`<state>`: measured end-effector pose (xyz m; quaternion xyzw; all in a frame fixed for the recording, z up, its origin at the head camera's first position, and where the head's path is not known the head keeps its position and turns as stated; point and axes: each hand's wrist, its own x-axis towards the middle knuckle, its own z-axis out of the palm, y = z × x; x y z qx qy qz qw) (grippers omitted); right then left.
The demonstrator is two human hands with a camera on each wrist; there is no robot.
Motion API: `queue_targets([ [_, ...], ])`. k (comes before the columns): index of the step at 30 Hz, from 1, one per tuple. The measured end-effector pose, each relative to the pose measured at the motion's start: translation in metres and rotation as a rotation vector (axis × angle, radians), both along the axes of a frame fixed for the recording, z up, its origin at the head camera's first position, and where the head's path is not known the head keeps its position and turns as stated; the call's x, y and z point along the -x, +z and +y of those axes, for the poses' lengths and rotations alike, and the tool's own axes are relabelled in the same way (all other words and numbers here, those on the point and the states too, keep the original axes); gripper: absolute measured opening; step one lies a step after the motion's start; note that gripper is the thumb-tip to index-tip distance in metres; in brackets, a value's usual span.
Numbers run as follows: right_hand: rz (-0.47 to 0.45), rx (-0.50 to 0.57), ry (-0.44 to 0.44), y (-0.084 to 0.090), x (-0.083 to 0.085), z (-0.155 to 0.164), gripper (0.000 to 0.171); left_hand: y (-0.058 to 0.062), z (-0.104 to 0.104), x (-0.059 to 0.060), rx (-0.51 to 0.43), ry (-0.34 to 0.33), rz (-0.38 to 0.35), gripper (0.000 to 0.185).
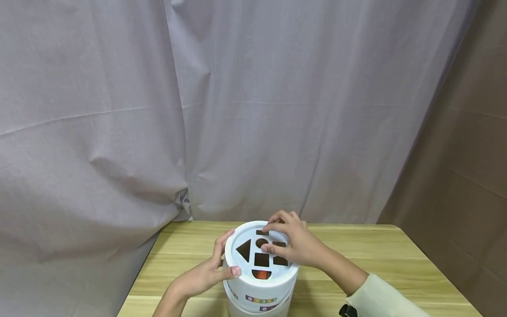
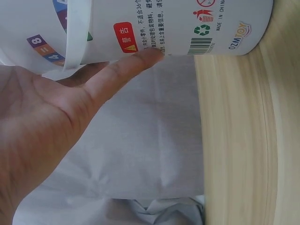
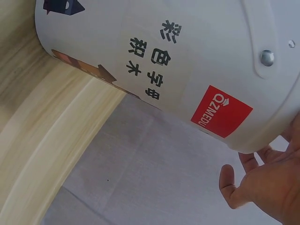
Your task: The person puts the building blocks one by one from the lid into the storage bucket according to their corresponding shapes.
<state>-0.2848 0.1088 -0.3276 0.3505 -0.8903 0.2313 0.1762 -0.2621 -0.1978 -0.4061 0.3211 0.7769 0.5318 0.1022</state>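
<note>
A white toy bucket (image 1: pixel 259 301) stands upright near the front of the table. Its round white lid (image 1: pixel 252 260) carries several dark cut-out shapes, among them a triangle, a circle and a square. Inside the front opening shows an orange-red piece (image 1: pixel 260 274). With its thumb on the lid's rim and its fingers along the side, my left hand (image 1: pixel 206 273) holds the bucket from the left. My right hand (image 1: pixel 295 240) is over the lid's right part, thumb and index finger spread near the circle and upper slot, with nothing visible between them.
The wooden table (image 1: pixel 178 251) reaches beyond the bucket on both sides. Grey curtains (image 1: pixel 253 110) hang behind its far edge. A white handle strap with a silver rivet (image 3: pixel 267 57) runs along the bucket's side.
</note>
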Motion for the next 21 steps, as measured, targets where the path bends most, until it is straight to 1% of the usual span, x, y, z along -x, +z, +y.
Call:
queue_targets([
  [3, -0.002, 0.009, -0.003, -0.001, -0.001, 0.003, 0.037, -0.001, 0.0, 0.003, 0.008, 0.002, -0.015, 0.105],
  [7, 0.016, 0.024, -0.009, -0.002, -0.002, 0.009, 0.036, -0.001, -0.002, 0.01, 0.024, 0.006, -0.013, 0.104],
  [11, 0.055, 0.042, -0.017, -0.007, 0.0, 0.016, 0.039, -0.001, -0.011, 0.017, 0.062, 0.033, 0.017, 0.1],
  [16, 0.091, 0.055, -0.049, -0.021, -0.002, 0.03, 0.048, -0.005, -0.028, 0.021, 0.123, 0.132, 0.099, 0.087],
  [19, 0.084, 0.058, -0.086, -0.028, -0.005, 0.039, 0.051, -0.009, -0.038, 0.022, 0.163, 0.221, 0.156, 0.076],
  [21, 0.074, 0.052, -0.122, -0.033, -0.007, 0.044, 0.052, -0.011, -0.044, 0.021, 0.212, 0.291, 0.205, 0.068],
])
